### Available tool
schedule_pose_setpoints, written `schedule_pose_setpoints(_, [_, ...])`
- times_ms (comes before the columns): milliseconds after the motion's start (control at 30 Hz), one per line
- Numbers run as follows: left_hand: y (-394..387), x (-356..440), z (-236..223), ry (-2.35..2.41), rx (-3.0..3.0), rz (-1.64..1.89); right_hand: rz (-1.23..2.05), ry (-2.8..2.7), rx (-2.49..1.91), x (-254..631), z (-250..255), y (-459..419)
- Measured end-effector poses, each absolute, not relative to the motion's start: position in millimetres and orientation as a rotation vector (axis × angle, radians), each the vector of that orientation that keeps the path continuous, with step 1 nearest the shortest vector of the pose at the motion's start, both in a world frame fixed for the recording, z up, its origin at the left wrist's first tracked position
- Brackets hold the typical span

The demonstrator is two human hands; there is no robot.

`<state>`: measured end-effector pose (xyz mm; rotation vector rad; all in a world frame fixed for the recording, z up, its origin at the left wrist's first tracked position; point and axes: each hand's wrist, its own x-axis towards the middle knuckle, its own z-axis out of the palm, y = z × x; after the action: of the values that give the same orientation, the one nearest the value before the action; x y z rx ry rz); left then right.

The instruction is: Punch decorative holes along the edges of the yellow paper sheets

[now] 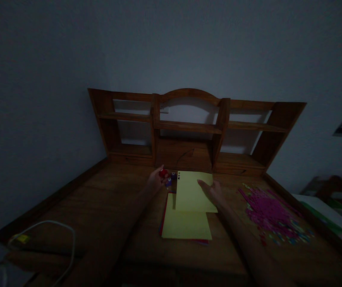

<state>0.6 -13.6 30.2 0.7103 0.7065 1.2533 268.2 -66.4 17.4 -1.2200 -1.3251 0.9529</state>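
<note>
My left hand is closed around a small red craft punch, just left of the raised yellow sheet. Beside its fingers stand two similar punches, a purple one and a dark blue one. A pale yellow paper sheet is gripped at its right side by my right hand, thumb on top and fingers underneath. Several small dark shapes, apparently punched holes, show at the sheet's top left corner. Below it lies a stack of coloured paper, yellow on top with red and blue edges showing.
A heap of pink and multicoloured paper strips lies at the right of the wooden desk. A wooden shelf unit rises along the back. At the lower left, a white cable loops near a small yellow item.
</note>
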Motion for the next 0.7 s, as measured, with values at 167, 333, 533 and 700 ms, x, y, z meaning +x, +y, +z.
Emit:
schedule_pose_setpoints(167, [-10.8, -1.4, 23.7, 0.689, 0.800, 1.104, 0.958, -1.321, -1.243, 268.1, 18.8, -67.5])
schedule_pose_setpoints(333, [-5.5, -6.4, 16.0, 0.669, 0.885, 1.003, 0.955, -1.336, -1.207, 265.7, 22.4, -70.5])
schedule_pose_setpoints(533, [-10.4, -4.6, 21.5, 0.736, 0.936, 0.997, 0.938, -1.349, -1.249, 264.1, 27.9, -74.9])
schedule_pose_setpoints(700, [-15.0, 5.1, 21.9, 0.813, 0.999, 1.032, 0.949, -1.296, -1.250, 264.7, 23.3, -69.8])
